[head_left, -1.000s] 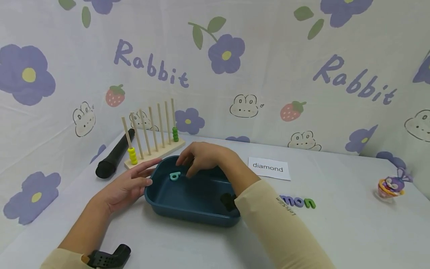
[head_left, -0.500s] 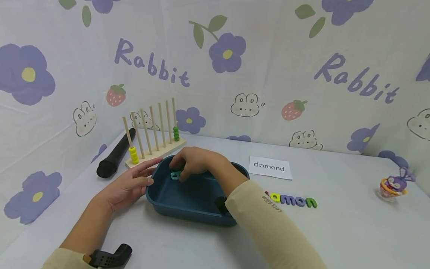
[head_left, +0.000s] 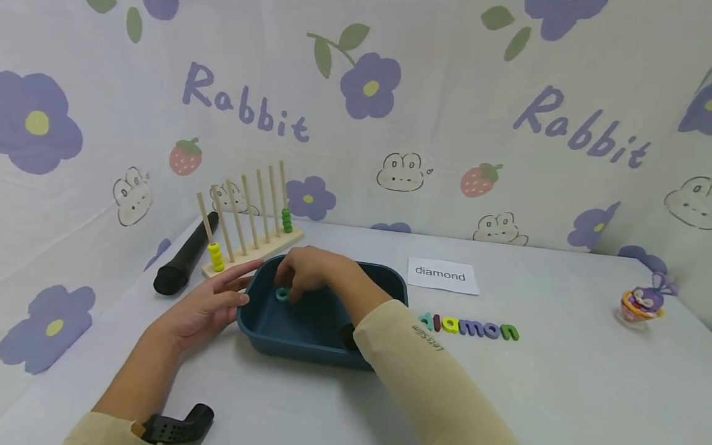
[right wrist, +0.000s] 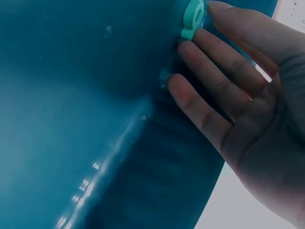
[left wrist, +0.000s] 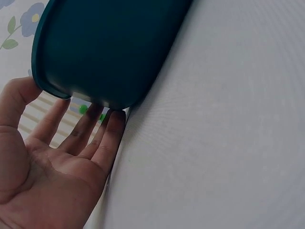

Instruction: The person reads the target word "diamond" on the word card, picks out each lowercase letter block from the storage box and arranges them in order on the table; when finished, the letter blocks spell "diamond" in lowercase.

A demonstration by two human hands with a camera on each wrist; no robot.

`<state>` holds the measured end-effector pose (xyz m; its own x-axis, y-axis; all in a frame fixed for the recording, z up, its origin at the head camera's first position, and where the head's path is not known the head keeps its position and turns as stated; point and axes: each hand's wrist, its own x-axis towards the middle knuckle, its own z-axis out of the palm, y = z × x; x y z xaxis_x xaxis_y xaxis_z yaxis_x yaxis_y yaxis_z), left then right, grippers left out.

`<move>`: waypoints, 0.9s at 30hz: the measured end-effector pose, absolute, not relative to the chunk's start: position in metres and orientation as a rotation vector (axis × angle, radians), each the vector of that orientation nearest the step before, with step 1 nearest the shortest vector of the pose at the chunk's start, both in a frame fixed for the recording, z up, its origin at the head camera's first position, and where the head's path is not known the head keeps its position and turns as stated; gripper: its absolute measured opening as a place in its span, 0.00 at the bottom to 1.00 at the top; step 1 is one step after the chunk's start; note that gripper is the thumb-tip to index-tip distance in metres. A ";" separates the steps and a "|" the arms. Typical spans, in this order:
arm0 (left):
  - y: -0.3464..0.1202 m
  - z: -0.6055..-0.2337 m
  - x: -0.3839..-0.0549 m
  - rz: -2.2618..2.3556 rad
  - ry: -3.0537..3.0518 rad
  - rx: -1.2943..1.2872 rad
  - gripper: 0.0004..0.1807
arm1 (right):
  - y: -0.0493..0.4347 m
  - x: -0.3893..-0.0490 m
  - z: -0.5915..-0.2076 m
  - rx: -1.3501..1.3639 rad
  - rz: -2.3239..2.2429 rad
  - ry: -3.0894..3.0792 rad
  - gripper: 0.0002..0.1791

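Observation:
A teal plastic letter (head_left: 282, 295), apparently a "d", lies at the left end inside a dark blue plastic tub (head_left: 300, 353). My right hand (head_left: 311, 269) reaches down into the tub. In the right wrist view its thumb and forefinger tips pinch the edge of the teal letter (right wrist: 193, 16); the other fingers extend along the tub floor. My left hand (head_left: 208, 309) steadies the tub's left end. The left wrist view has that hand (left wrist: 57, 162) with fingers extended, fingertips and thumb touching the tub's outer wall (left wrist: 105, 52).
Coloured letters (head_left: 470, 326) reading "diamon" lie right of the tub, before a card (head_left: 443, 275) printed "diamond". Behind the tub's left end stands a wooden bead rack (head_left: 253, 252), with a black microphone (head_left: 186, 256) beside it. A purple rabbit toy (head_left: 642, 304) sits far right.
My right hand has moved left and down onto the teal letter, which now looks turned. The left hand has stayed at the tub. The letter row is uncovered as the right sleeve shifted left.

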<state>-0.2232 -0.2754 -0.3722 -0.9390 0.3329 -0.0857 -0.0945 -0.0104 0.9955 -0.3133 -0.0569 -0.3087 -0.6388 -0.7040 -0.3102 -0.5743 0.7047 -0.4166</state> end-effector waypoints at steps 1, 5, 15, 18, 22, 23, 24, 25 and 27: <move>-0.275 -0.373 -0.223 2.025 1.971 0.253 0.40 | -0.057 -0.313 -0.309 -0.984 -0.378 2.457 0.22; -0.276 -0.373 -0.224 2.024 1.973 0.259 0.40 | -0.059 -0.309 -0.309 -0.983 -0.318 2.451 0.19; -0.275 -0.372 -0.223 2.023 1.975 0.259 0.39 | -0.059 -0.306 -0.311 -0.962 -0.236 2.446 0.17; -0.276 -0.372 -0.224 2.023 1.981 0.266 0.39 | -0.059 -0.306 -0.312 -0.964 -0.244 2.440 0.17; -0.277 -0.373 -0.225 2.029 1.972 0.282 0.38 | -0.058 -0.306 -0.313 -0.970 -0.252 2.436 0.13; -0.277 -0.374 -0.225 2.031 1.965 0.287 0.38 | -0.058 -0.306 -0.314 -0.970 -0.253 2.436 0.11; -0.277 -0.374 -0.225 2.034 1.959 0.290 0.38 | -0.058 -0.306 -0.314 -0.969 -0.254 2.436 0.09; -0.277 -0.375 -0.225 2.036 1.955 0.293 0.38 | -0.058 -0.306 -0.314 -0.969 -0.255 2.438 0.08; -0.276 -0.375 -0.225 2.043 1.946 0.294 0.38 | -0.058 -0.307 -0.316 -0.974 -0.258 2.439 0.06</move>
<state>-0.2250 -0.2763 -0.3755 -0.9328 0.3553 -0.0601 -0.0774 -0.0345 0.9964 -0.3070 -0.0576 -0.3157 -0.6208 -0.6871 -0.3777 -0.5927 0.7266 -0.3476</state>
